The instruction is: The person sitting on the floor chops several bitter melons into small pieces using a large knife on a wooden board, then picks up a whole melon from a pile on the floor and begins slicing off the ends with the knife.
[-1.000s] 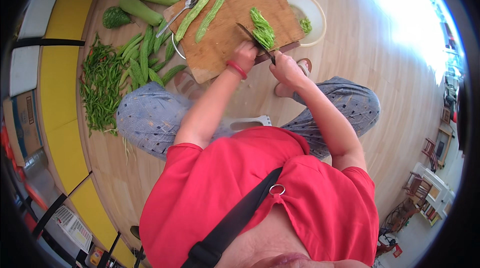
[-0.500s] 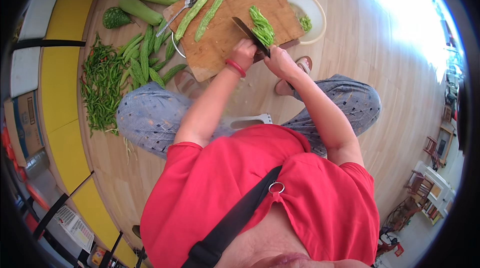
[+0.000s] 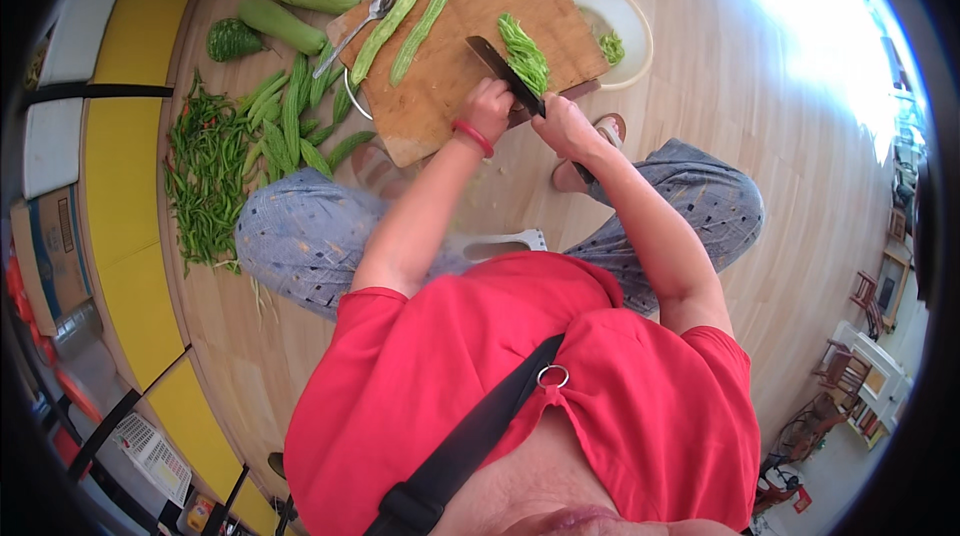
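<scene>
My right hand (image 3: 566, 124) is wrapped round the handle of a dark-bladed kitchen knife (image 3: 497, 64), which slants across the near right part of a wooden cutting board (image 3: 455, 86). Close against the blade's left side, my left hand (image 3: 486, 108) has its fingers curled down; what they hold is hidden. Thin green slices (image 3: 523, 54) lie heaped along the right side of the blade. Two hollowed bitter melon halves (image 3: 388, 24) (image 3: 422, 28) rest at the board's far left, beside a metal spoon (image 3: 381, 4).
A pale basin (image 3: 630, 26) with some green slices sits partly under the board's right edge. On the floor at left lie whole bitter melons (image 3: 290, 114), many green chillies (image 3: 205, 171), long gourds (image 3: 280, 24) and a dark green squash (image 3: 232, 39). Yellow cabinets (image 3: 120, 206) line the left side.
My right hand and the knife have shifted very slightly to the right, and more of the handle's end shows below the hand. My left hand stays in nearly the same place.
</scene>
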The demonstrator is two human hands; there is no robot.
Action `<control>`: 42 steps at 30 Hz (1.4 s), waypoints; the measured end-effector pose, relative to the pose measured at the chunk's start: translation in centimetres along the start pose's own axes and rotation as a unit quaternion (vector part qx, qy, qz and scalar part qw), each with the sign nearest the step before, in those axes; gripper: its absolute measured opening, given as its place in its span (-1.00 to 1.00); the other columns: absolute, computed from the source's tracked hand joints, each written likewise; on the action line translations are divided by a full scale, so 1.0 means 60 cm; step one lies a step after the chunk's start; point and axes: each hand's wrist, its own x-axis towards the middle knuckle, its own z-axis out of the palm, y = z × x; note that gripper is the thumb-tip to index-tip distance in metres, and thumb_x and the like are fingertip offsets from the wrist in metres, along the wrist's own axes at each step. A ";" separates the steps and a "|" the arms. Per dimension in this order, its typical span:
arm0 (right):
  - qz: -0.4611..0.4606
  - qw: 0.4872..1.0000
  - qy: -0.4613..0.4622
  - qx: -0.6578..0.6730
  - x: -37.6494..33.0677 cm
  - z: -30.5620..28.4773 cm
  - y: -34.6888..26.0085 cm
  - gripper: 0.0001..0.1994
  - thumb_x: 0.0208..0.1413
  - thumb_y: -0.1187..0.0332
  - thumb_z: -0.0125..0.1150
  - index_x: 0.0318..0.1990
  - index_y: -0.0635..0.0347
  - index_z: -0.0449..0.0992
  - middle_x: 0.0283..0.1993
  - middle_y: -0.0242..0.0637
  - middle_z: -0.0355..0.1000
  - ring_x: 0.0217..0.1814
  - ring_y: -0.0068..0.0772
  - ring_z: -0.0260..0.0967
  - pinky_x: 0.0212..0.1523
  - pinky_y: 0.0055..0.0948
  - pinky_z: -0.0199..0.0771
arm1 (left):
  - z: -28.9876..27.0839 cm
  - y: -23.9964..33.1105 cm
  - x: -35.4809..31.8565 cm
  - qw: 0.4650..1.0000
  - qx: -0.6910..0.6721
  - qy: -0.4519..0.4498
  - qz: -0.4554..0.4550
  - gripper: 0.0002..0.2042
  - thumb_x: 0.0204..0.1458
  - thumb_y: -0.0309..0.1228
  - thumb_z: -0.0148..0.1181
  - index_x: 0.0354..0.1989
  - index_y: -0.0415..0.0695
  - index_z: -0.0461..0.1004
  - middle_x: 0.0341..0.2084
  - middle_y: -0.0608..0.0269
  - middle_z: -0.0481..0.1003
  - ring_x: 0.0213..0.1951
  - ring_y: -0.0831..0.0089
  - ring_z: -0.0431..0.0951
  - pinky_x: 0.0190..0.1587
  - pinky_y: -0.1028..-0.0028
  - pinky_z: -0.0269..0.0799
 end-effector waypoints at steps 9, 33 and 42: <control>0.019 1.000 -0.014 0.011 -0.007 -0.003 -0.004 -0.74 -0.06 0.36 0.00 -0.36 0.47 0.36 -0.44 0.23 0.39 -0.31 0.11 0.41 -0.28 -0.13 0.40 | 0.005 0.001 -0.009 1.000 -0.007 0.002 -0.012 -0.96 -0.33 -0.50 0.18 -0.65 -0.10 0.45 -0.56 0.23 0.42 -0.43 0.24 0.40 -0.39 0.33 0.36; -0.152 0.959 0.157 -0.181 -0.049 0.136 0.060 -0.46 -0.03 0.18 0.10 0.04 0.37 0.16 -0.32 -0.07 0.35 -0.29 -0.09 0.39 -0.33 -0.19 0.41 | -0.290 0.022 0.147 0.953 -0.142 0.005 -0.269 -0.92 -0.17 -0.50 0.24 -0.50 -0.23 0.54 -0.59 0.29 0.51 -0.57 0.63 0.45 -0.47 0.61 0.36; -0.125 0.957 0.165 -0.202 -0.035 0.126 0.063 -0.41 -0.04 0.18 0.10 0.08 0.42 0.16 -0.29 -0.05 0.34 -0.28 -0.10 0.38 -0.32 -0.21 0.41 | -0.297 0.034 0.106 0.941 -0.194 -0.083 -0.264 -0.94 -0.17 -0.56 0.22 -0.47 -0.25 0.51 -0.54 0.30 0.48 -0.53 0.63 0.44 -0.45 0.62 0.35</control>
